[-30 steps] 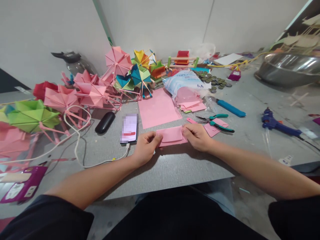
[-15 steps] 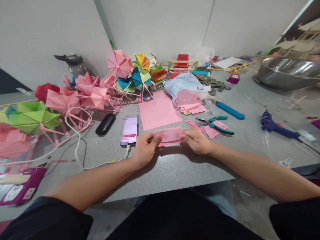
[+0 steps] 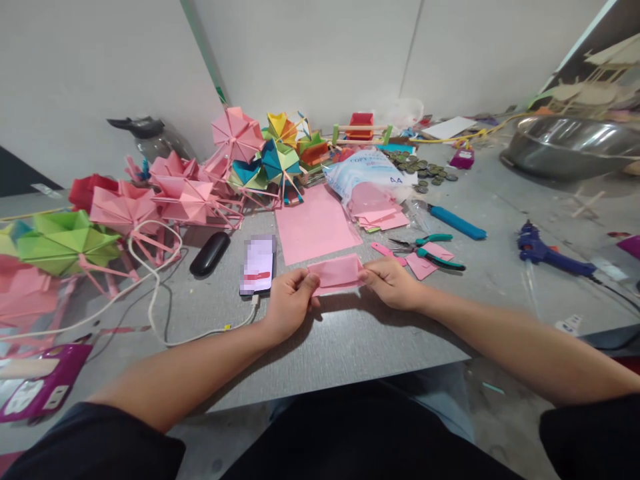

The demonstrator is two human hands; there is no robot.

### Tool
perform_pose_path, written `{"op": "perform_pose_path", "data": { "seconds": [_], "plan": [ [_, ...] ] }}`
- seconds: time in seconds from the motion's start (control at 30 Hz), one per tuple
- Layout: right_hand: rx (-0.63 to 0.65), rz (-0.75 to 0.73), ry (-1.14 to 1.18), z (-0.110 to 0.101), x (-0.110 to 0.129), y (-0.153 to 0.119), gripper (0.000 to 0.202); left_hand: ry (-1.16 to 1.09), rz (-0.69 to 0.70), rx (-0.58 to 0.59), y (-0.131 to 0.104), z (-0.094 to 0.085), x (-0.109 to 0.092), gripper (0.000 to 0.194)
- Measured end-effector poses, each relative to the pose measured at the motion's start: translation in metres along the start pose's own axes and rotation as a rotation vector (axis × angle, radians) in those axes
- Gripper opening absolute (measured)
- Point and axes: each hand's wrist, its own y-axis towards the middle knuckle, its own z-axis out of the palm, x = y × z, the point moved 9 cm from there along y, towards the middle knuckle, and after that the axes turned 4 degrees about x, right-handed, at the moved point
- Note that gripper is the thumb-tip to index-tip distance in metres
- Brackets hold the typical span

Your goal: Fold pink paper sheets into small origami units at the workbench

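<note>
A small folded pink paper [image 3: 337, 273] is stretched between my two hands, just above the grey table. My left hand [image 3: 291, 301] pinches its left end between thumb and fingers. At its right end my right hand [image 3: 393, 283] is closed on the edge. Behind the folded piece lies a larger flat pink sheet [image 3: 315, 223]. To the left of my left hand is a phone [image 3: 259, 263] with a white cable plugged in. Pliers with green and black handles [image 3: 440, 258] rest on small pink papers beyond my right hand.
Pink and green folded-paper models [image 3: 183, 197] crowd the left and back. A black case [image 3: 210, 254] lies beside the phone. Farther right are a blue cutter [image 3: 457, 221], a blue glue gun [image 3: 555, 257], coins [image 3: 425, 170] and a metal bowl [image 3: 570, 150]. The table's front edge is near my forearms.
The view has shifted slightly. Both hands still hold the folded pink paper, which is tilted a little more, with its left end lower.
</note>
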Motion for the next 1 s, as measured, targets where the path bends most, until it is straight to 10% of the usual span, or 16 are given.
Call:
{"op": "perform_pose_path", "data": {
  "seconds": [0.13,0.4,0.67,0.9,1.0],
  "plan": [
    [0.007,-0.023,-0.084,-0.018,-0.001,0.003,0.064,-0.019,-0.035,-0.007,0.001,0.001,0.003,0.052],
    [-0.010,0.334,-0.637,-0.125,-0.044,-0.007,0.028,0.105,0.092,-0.016,-0.003,0.002,-0.013,0.052],
    [0.207,0.385,-0.559,-0.118,-0.066,-0.005,0.038,0.119,0.098,-0.001,-0.001,0.012,-0.022,0.036],
    [0.028,0.363,-0.379,-0.162,-0.072,-0.011,0.034,0.011,0.027,0.210,0.026,0.074,-0.046,0.038],
    [-0.057,0.333,-0.292,-0.180,-0.074,-0.014,0.039,-0.014,0.039,0.109,0.055,0.101,-0.057,0.030]
  ]
}}
